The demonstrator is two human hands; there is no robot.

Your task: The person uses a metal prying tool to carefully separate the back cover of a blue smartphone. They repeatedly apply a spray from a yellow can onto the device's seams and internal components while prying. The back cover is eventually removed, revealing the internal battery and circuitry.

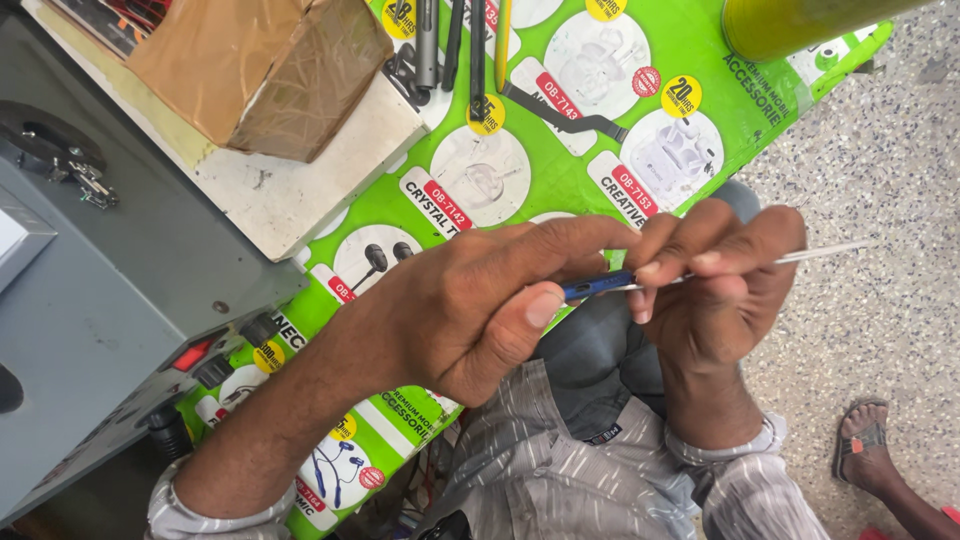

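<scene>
My left hand (pixel 475 305) grips the blue handle of a thin tool (pixel 598 288) between thumb and fingers. My right hand (pixel 715 285) pinches the tool's slim silver shaft, whose tip (pixel 840 249) sticks out to the right past the fingers. Both hands are held over my lap, just off the edge of a green printed mat (pixel 560 180) that covers the workbench.
A taped brown cardboard box (pixel 265 65) sits on a white board at top left. A grey machine (pixel 100 300) with a red switch and knobs stands at left. Tweezers and a flex cable (pixel 565 112) lie on the mat. A sandalled foot (pixel 865 440) rests on speckled floor.
</scene>
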